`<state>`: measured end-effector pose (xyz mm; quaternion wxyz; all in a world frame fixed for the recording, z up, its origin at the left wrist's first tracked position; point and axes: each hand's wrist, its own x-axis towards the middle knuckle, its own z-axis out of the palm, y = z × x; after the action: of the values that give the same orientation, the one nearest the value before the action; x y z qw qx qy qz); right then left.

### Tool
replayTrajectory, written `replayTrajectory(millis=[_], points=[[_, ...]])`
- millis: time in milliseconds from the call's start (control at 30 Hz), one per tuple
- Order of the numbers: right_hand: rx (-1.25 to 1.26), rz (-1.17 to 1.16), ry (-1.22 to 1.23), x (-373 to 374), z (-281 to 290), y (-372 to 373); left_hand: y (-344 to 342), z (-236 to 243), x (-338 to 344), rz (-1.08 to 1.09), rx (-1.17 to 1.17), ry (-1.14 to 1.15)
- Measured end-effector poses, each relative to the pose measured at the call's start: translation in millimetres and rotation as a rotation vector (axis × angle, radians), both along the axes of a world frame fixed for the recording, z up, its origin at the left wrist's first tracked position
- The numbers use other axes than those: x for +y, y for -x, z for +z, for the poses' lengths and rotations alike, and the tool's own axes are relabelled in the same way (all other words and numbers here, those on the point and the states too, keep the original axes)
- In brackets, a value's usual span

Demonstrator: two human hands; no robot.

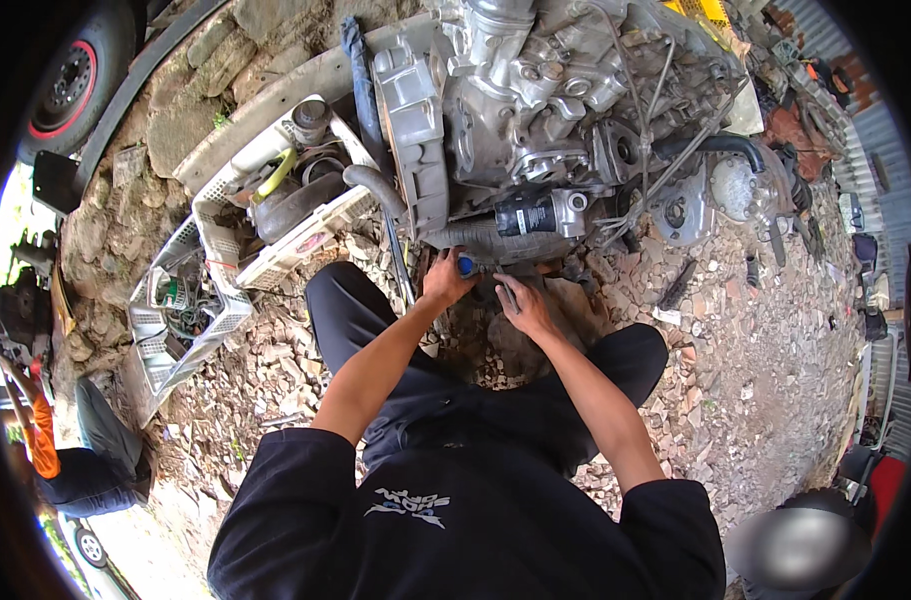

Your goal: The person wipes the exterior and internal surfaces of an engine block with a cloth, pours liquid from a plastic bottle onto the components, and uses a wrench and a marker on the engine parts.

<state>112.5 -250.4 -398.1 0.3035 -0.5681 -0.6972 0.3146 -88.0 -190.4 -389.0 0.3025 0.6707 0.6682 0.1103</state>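
My left hand [445, 280] grips a blue-handled tool [465, 265] under the engine [535, 110], while my right hand [523, 305] closes on a thin metal tool [506, 294] near it.

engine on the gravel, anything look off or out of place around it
Yes: the engine lies bare on loose rubble, not on a stand. Beside it, a white plastic crate of hoses and parts sits tilted, one side wall folded down. The left hand grips a blue-handled tool beneath the engine.

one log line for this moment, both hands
left hand: gripping blue-handled tool | right hand: holding thin metal tool | beneath grey metal engine
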Motion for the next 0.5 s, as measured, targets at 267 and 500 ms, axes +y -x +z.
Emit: replayTrajectory(millis=[267, 500], points=[[0.233, -0.101, -0.236, 9.9, 69.4, 1.7, 4.1, -3.5, 5.0, -0.03, -0.059, -0.094], [0.513, -0.236, -0.362, 45.2, 158.9, -11.8, 7.4, -7.9, 6.2, -0.167, -0.122, -0.081]])
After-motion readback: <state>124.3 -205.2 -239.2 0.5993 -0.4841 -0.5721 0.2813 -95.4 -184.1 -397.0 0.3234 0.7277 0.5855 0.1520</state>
